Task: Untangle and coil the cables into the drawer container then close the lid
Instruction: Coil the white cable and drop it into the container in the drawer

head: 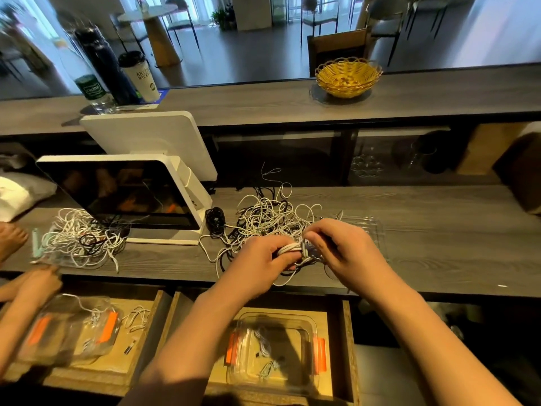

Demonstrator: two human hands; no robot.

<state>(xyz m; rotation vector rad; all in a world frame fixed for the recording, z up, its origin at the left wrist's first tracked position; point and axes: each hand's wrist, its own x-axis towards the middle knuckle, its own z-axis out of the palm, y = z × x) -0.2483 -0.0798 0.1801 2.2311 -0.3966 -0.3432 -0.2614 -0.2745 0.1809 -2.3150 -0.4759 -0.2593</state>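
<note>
A tangle of white and black cables lies on the grey wooden counter. In front of it my left hand grips a small coiled bundle of white cable. My right hand pinches the cable right beside that coil, fingers curled. Below, in the open wooden drawer, sits a clear container with orange clips holding a few coiled cables. Its clear lid lies on the counter behind my right hand.
A white point-of-sale screen stands left of the tangle. Another person's hand works at a second cable pile and a second drawer container at left. A yellow basket, cup and bottles sit on the upper shelf.
</note>
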